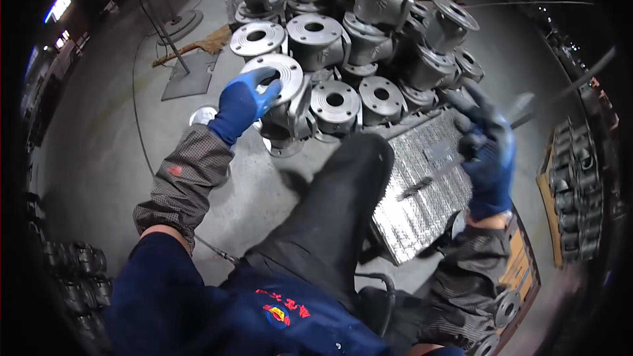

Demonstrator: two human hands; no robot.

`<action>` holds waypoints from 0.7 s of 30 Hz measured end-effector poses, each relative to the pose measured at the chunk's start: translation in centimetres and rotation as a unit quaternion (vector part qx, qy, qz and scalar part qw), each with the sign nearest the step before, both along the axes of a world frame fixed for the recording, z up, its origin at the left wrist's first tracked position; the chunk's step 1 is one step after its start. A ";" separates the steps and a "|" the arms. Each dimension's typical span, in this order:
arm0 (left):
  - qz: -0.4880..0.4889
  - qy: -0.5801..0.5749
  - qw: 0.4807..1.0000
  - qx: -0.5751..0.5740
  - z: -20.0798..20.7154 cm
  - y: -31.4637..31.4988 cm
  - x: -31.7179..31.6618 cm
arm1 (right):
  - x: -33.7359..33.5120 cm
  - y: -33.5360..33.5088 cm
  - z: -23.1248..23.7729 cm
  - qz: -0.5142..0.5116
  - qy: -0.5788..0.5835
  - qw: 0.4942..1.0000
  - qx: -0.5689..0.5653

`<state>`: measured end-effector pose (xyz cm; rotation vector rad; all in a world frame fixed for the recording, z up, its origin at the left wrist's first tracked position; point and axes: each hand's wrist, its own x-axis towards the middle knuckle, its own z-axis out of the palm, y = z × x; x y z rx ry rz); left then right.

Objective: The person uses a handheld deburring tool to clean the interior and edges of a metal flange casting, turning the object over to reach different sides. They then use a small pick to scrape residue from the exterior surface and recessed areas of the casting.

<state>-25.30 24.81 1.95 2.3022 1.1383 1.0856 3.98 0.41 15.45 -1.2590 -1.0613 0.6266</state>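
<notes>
My left hand (pixel 245 102), in a blue work glove, grips the top flange of a grey cast-metal flanged valve body (pixel 290 78). Its fingers curl at the central bore. On the right, my gloved right hand (pixel 489 151) is closed around a long slim tool (pixel 432 178) with a dark spiral tip. That tip points down and left over a shiny ribbed metal sheet (pixel 422 207). Motion smears the tool's back end and some of my right fingers, so its exact kind is unclear.
More flanged valve bodies (pixel 334 100) stand stacked ahead. A broom (pixel 214 41) and a stand with a flat plate (pixel 188 78) are at the far left. Pallets of castings (pixel 573 184) line the right side; dark castings (pixel 76 270) lie at the lower left. A thin cable (pixel 137 118) crosses the floor.
</notes>
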 end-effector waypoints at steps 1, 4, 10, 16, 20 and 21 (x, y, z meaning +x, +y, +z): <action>0.034 0.048 0.998 0.024 1.7 1.0 1.1 | 0.9 1.1 -0.4 0.020 0.034 0.998 0.039; 0.151 0.059 0.987 -0.008 -2.4 6.6 -0.6 | -1.1 10.3 -5.1 0.096 0.237 0.967 0.005; 0.039 -0.133 0.933 -0.332 -10.0 15.0 -0.9 | -5.8 19.3 -23.7 0.011 0.437 0.881 -0.183; 0.000 -0.271 0.881 -0.389 -8.7 10.5 0.2 | -9.2 21.6 -26.6 0.042 0.304 0.940 -0.145; 0.063 -0.266 0.869 -0.413 -8.9 6.5 -0.8 | -10.2 21.8 -27.5 -0.018 0.157 0.980 -0.121; 0.095 -0.237 0.868 -0.425 -9.0 5.4 -0.8 | -10.0 21.0 -27.6 -0.028 0.138 0.982 -0.124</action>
